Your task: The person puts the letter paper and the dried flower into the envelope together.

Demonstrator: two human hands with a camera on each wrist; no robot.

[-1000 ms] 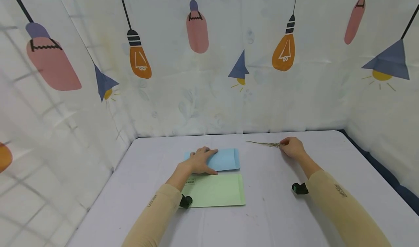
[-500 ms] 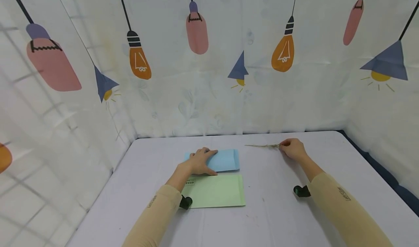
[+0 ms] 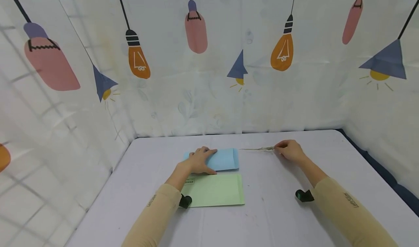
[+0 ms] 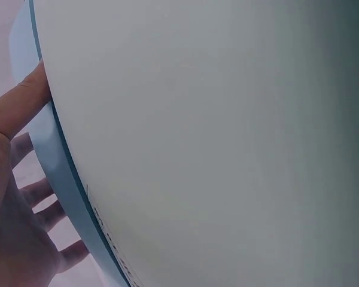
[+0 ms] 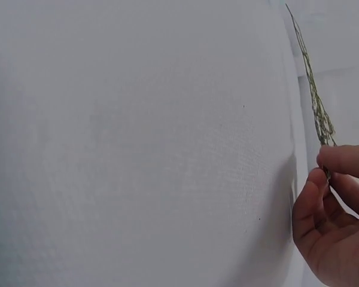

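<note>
A light blue envelope [image 3: 227, 159] lies on the white table. My left hand [image 3: 198, 162] rests across its left part with fingers spread and the thumb at the near edge, hiding that part. The left wrist view shows the thumb [image 4: 24, 98] touching the edge of the blue paper. Just nearer, a pale green envelope [image 3: 217, 190] with small dark print lies flat, partly under the left wrist. Off to the right, my right hand [image 3: 290, 151] pinches a thin dried grass sprig [image 5: 314, 98] between thumb and fingertips. Its long thin end points left, towards the blue envelope.
The white-covered table [image 3: 271, 207] ends at a patterned cloth wall [image 3: 209, 105] behind and at the sides. Dark fabric [image 3: 383, 167] shows along the right edge. A small black camera [image 3: 304, 195] is worn at the right wrist, another camera [image 3: 185, 201] at the left.
My right hand has moved slightly left and nearer with the sprig, whose tip now comes close to the blue envelope's right edge. The left hand and both envelopes stay in place.
</note>
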